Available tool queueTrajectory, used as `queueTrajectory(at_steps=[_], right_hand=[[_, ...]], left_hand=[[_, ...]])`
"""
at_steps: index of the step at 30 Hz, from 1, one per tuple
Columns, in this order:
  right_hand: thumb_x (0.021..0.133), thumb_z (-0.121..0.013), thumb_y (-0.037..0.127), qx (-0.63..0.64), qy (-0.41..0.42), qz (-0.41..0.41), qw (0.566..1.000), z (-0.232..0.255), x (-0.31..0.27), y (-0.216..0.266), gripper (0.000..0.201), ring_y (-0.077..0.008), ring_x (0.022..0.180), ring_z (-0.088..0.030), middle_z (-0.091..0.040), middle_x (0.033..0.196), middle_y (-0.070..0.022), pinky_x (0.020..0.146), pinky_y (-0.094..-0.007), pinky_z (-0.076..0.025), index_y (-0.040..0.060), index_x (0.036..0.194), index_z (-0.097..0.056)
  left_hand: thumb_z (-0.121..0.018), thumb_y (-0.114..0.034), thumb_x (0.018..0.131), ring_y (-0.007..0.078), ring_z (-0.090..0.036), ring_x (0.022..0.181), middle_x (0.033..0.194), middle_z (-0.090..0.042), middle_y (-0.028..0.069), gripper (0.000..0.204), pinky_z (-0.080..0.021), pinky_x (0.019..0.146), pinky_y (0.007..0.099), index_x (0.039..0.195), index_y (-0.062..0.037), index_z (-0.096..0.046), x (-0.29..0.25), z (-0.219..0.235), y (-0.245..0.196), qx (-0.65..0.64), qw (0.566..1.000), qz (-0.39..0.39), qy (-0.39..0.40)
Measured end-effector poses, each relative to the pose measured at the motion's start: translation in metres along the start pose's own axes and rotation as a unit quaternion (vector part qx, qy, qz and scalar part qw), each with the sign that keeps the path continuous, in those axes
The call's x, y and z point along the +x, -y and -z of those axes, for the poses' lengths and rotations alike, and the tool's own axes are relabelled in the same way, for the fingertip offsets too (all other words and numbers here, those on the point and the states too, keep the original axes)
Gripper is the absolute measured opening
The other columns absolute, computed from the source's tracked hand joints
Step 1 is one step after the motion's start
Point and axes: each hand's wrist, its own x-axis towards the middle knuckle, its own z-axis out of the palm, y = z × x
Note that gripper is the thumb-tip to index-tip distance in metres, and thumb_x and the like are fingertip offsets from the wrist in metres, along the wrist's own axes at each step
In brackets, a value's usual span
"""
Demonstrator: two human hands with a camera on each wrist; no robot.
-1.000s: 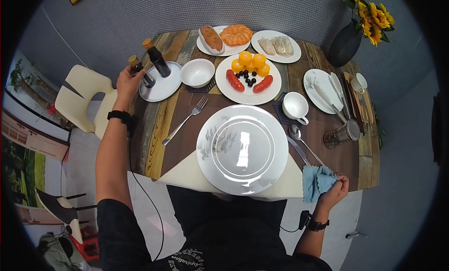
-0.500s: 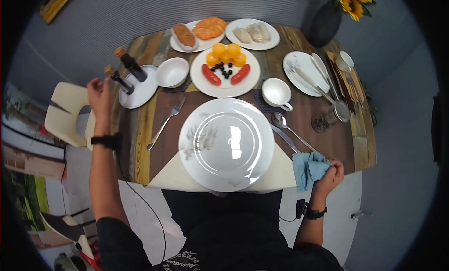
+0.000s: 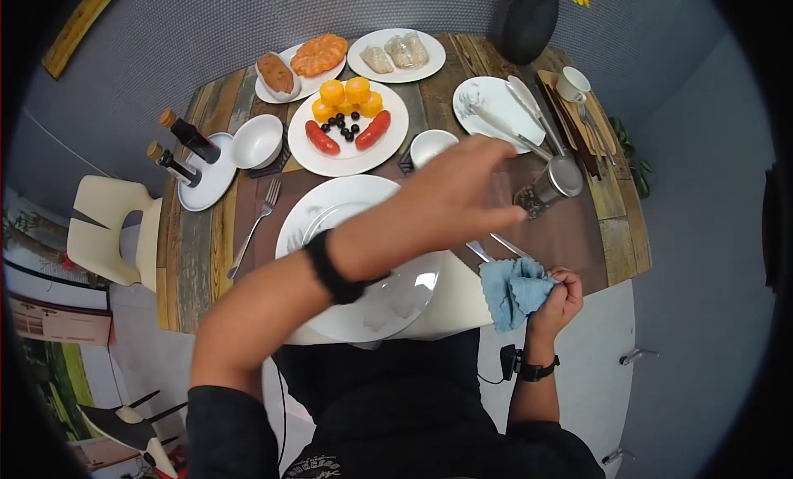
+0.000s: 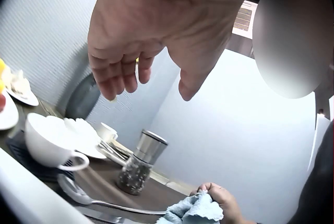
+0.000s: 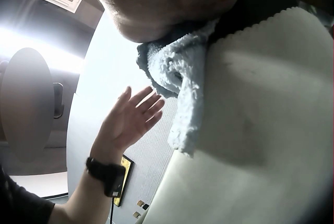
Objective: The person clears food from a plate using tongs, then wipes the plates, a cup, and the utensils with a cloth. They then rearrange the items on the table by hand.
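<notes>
My left hand (image 3: 450,194) is stretched across the table, fingers extended and thumb apart, with nothing in it. It hangs over the large grey-white plate (image 3: 318,206) and hides part of the white cup (image 3: 431,147). Nearest its fingertips stands the pepper grinder (image 3: 555,182), steel-topped with dark grains in its glass base, also plain in the left wrist view. Down at the table's front right edge, my right hand (image 3: 562,301) grips a light blue cloth (image 3: 508,289) by a corner. The cloth (image 5: 180,78) droops in folds in the right wrist view. It overlaps the handle ends of a knife (image 3: 479,252) and spoon.
Two cork-topped bottles (image 3: 194,140) stand on a white tray (image 3: 216,194) at the left, near a bowl (image 3: 258,142) and a fork (image 3: 256,227). A plate of sausages (image 3: 373,130) lies mid-table. Tongs cross a plate (image 3: 479,91) at the right; a dark vase (image 3: 530,25) stands behind.
My left hand has let go of the smaller bottle on the tray and swung right across the plate toward the grinder. My right hand keeps holding the cloth; the head view has shifted.
</notes>
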Motion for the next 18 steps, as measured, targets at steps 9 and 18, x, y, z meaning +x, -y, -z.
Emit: queueTrajectory(at_steps=[9,18], right_hand=[[0.084,-0.040,-0.005,-0.004,0.009,0.003,1.000,-0.004,0.000,0.006,0.016,-0.0164,0.084,-0.056,-0.062,0.090,-0.0122,0.083,-0.0296,-0.048,-0.0042,0.087,-0.056],[0.084,-0.041,-0.005,-0.008,0.007,-0.001,1.000,0.002,-0.002,-0.003,0.016,-0.0151,0.084,-0.055,-0.061,0.092,-0.0103,0.084,-0.0284,-0.047,-0.0014,0.086,-0.056]], left_hand=[[-0.084,-0.027,0.074,0.0408,-0.058,0.123,0.128,-0.060,0.0284,0.083,-0.047,0.102,0.0441,0.140,0.0056,-0.045,0.069,-0.105,0.020,-0.014,1.000,-0.002,-0.001],[-0.087,-0.023,0.069,0.0347,-0.071,0.093,0.096,-0.071,0.0211,0.063,-0.054,0.082,0.0404,0.120,0.0007,-0.058,0.062,-0.069,-0.001,-0.082,0.994,0.024,-0.064]])
